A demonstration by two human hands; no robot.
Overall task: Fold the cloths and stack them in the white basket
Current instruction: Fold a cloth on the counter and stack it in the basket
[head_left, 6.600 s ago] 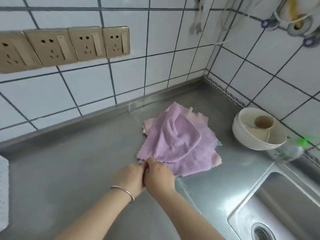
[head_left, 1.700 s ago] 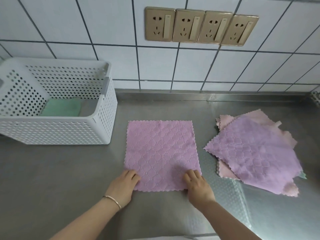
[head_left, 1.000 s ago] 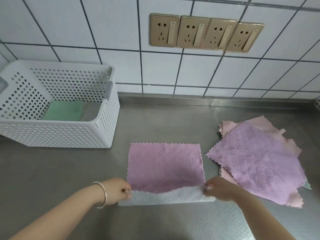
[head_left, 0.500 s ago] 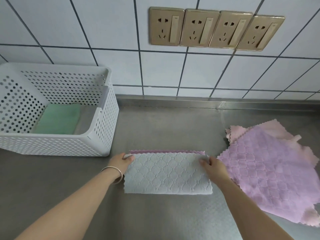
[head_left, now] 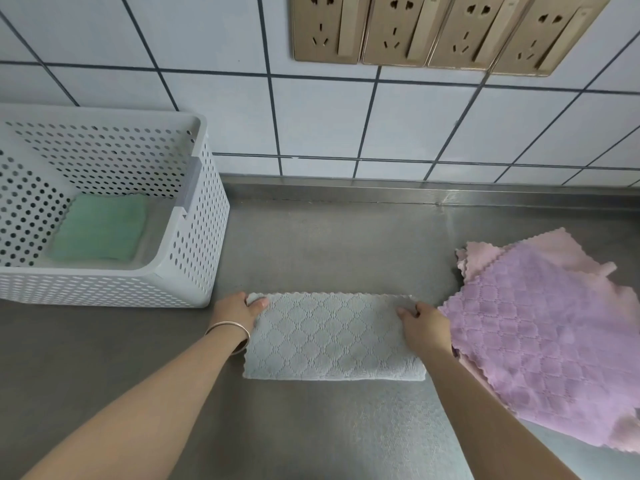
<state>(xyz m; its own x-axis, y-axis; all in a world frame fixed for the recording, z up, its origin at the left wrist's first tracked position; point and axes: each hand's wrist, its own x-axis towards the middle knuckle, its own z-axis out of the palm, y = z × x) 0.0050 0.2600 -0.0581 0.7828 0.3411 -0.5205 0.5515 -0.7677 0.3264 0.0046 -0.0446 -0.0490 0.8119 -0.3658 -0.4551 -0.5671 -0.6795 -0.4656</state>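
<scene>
Cloth (head_left: 332, 336), half-folded on counter (head_left: 329, 244): my left hand (head_left: 235, 311) and right hand (head_left: 424, 327) apparently pinch its far corners, aligning edges for the next fold.

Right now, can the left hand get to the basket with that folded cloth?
Probably yes. The left hand grips the cloth's left end just off the basket's near right corner, with bare counter between. The basket is open-topped, holding only a green cloth.

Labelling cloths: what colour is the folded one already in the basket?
Mint green folded cloth, lying in the white basket; head view.
</scene>
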